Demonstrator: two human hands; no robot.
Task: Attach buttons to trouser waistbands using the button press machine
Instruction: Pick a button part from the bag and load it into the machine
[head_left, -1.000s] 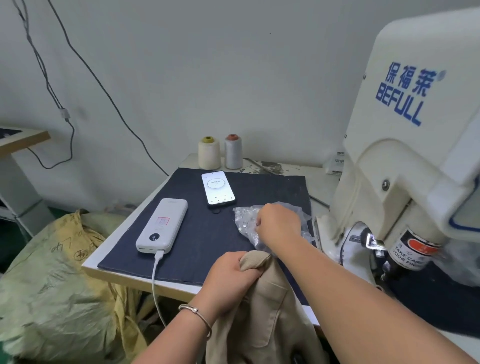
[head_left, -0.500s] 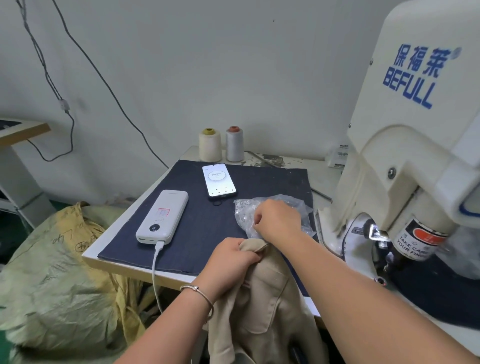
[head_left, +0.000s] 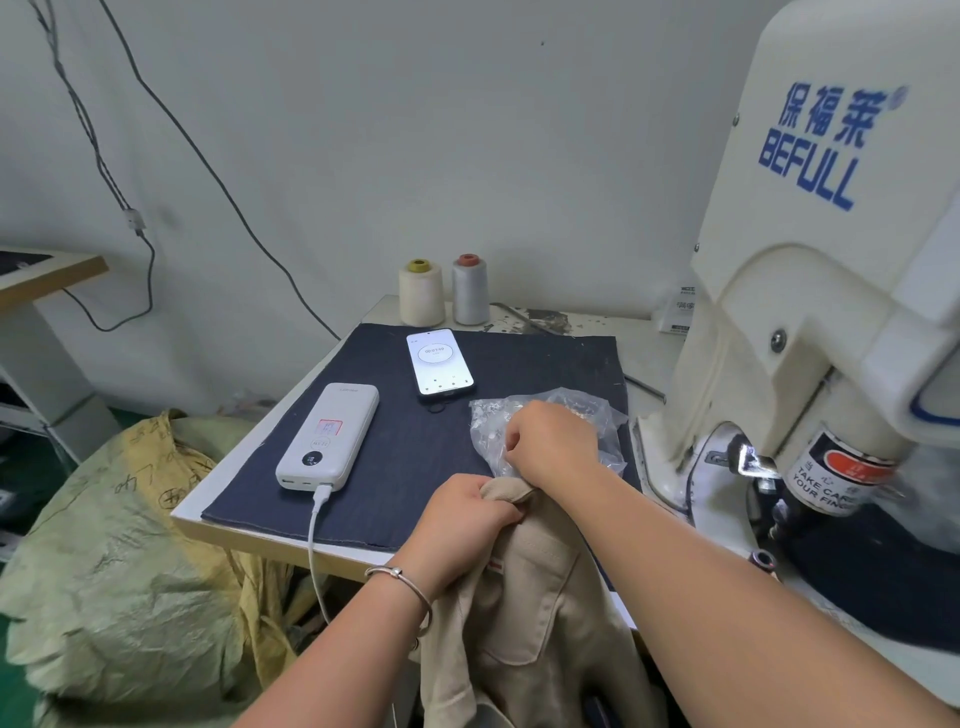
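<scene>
Right of centre in the frame, your right hand (head_left: 551, 441) sits curled on the clear bag of buttons (head_left: 597, 421); looks like you're pinching at it, but I can't tell if a button is actually between your fingertips. Easy slip here: small shiny bits in crinkly plastic, so you could grab two or drag the bag across the dark cloth (head_left: 415, 431). Your left hand (head_left: 462, 519) is bunched tight round the beige trousers (head_left: 524, 613) at the waistband, lower centre. The waistband corner pokes out just past your knuckles, well short of the press machine (head_left: 810, 322) at right.
</scene>
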